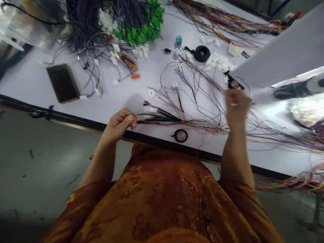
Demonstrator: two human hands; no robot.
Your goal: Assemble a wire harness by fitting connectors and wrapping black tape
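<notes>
My left hand (118,125) is closed in a pinch at the table's front edge, holding a small orange connector (135,118) with wires running from it to the right. Beside it lie the black-sleeved ends of a wire bundle (167,117), some with white or black plugs. Over the loose wires on the right hovers my right hand (236,103); motion smears its fingers, so their grip cannot be made out. A thin orange wire (209,136) loops over the edge between my hands. Just below the bundle sits a roll of black tape (181,135).
A phone (63,83) and an orange cutter (128,61) lie at the left. Behind them are wires with green connectors (141,32). Another black tape roll (201,53) and white connectors (219,62) lie farther back. A pale upright panel (278,47) stands at the right.
</notes>
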